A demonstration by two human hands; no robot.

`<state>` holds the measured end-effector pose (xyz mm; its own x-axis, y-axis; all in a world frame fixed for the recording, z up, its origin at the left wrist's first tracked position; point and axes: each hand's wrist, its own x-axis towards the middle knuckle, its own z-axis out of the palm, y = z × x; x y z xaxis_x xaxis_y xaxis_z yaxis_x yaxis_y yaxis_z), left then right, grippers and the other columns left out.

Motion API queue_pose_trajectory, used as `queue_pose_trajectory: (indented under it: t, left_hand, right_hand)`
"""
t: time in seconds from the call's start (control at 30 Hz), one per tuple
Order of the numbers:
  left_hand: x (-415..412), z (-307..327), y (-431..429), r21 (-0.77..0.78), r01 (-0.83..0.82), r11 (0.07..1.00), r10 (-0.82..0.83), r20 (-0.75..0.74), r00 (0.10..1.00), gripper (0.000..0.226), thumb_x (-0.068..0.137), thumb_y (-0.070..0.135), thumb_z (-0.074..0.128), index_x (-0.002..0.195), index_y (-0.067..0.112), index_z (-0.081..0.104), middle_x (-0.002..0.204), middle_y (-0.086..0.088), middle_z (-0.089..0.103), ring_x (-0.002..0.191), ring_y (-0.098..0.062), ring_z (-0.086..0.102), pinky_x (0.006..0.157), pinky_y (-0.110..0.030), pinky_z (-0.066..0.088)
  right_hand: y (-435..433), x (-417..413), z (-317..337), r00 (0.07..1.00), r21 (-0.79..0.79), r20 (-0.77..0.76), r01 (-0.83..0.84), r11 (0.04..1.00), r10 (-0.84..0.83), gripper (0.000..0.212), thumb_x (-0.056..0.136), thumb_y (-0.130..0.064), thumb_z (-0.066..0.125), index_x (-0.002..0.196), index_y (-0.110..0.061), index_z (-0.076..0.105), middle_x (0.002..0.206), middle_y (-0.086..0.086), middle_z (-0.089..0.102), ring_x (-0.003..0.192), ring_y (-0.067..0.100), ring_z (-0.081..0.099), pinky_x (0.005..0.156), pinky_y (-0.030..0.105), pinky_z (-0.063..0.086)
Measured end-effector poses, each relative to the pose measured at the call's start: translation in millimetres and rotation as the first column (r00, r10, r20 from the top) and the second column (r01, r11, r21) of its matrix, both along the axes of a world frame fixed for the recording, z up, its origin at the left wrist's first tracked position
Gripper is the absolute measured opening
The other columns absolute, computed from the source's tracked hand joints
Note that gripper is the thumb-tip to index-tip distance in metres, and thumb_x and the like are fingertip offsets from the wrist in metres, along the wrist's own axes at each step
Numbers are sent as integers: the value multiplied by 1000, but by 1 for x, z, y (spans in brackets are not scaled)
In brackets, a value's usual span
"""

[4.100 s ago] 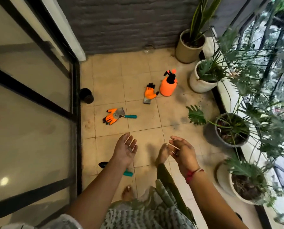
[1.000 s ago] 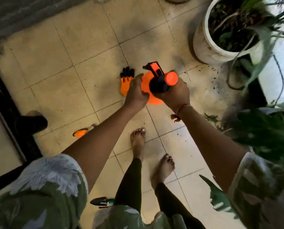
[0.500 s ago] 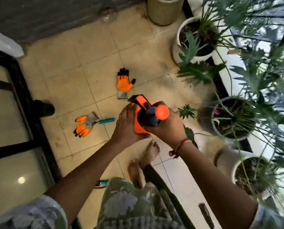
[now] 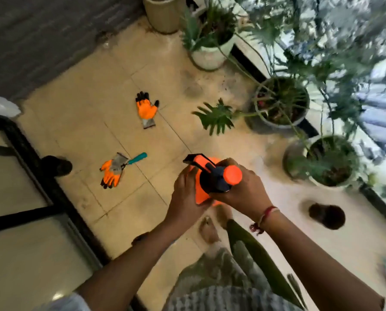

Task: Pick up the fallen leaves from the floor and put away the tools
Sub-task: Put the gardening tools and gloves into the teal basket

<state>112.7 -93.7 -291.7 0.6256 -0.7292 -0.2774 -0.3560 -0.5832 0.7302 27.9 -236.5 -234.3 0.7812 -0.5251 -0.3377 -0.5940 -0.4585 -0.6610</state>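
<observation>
Fingers of both hands, left hand (image 4: pixel 184 194) and right hand (image 4: pixel 241 194), clamp the orange sprayer (image 4: pixel 202 189); recommend carrying upright, base supported.

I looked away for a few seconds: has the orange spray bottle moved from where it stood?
Yes. The spray bottle has left its spot beside the far glove; the left hand and right hand hold it up, well clear of it.
</observation>
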Motion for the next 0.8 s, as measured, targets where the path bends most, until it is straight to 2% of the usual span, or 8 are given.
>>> queue_pose_trajectory:
  t: [0.07,0.17,0.3,0.4,0.5,0.6,0.7,0.8]
  left_hand:
    - [-33,2,9,-41,33,999,-33,-3,999,81,73,32,80,138,9,39,133,-12,42,122,-23,40,95,-33,43]
    - [-70,13,14,-63,63,996,-59,72,996,67,69,53,70,117,18,42,115,-7,47,106,-19,44,78,-39,48]
    - [-97,19,9,-38,211,977,-189,319,929,78,63,66,61,120,18,39,127,-11,48,115,-25,41,88,-47,43]
    - [-134,35,0,-90,399,912,-328,422,845,79,64,64,60,125,19,39,134,-2,39,119,-23,40,92,-50,39]
    - [-173,50,-8,-97,560,823,-440,515,736,80,64,64,59,127,19,41,131,-4,49,118,-22,42,92,-46,36]
    - [-230,63,-6,-80,715,694,-612,457,645,77,61,60,59,126,24,41,123,-3,59,114,-18,45,89,-46,42]
    - [-290,73,1,-129,789,601,-732,307,608,72,61,58,65,122,28,41,115,0,61,107,-16,51,88,-37,42]
    - [-349,74,5,-172,849,499,-820,222,527,66,61,52,67,117,28,42,110,-1,61,101,-15,51,84,-31,41]
  right_hand:
    - [7,-42,-2,999,-5,-8,53,999,-53,58,56,-63,58,102,-29,55,90,-4,67,80,23,63,66,33,49]
    - [16,-98,-2,991,11,-38,132,991,-132,51,59,-53,71,101,-29,54,89,-7,67,80,21,63,63,30,45]
    - [21,-145,7,988,23,-55,148,989,-147,50,63,-44,79,104,-27,55,92,-8,66,81,19,62,62,29,41]
    - [27,-211,22,965,32,-15,263,964,-263,51,58,-41,80,101,-28,55,87,-10,66,79,19,63,65,34,48]
    - [44,-269,35,957,43,26,289,956,-290,53,57,-41,77,104,-26,57,92,-8,66,82,18,61,68,35,48]
    - [74,-336,49,932,36,71,355,934,-356,54,61,-34,81,109,-26,59,99,-8,67,87,16,61,70,33,47]
    - [103,-403,60,898,19,53,437,899,-437,49,62,-41,76,106,-27,59,97,-8,67,86,19,62,69,35,48]
    - [124,-467,66,870,12,19,492,870,-492,45,67,-41,78,105,-28,57,96,-8,67,85,19,62,69,34,47]
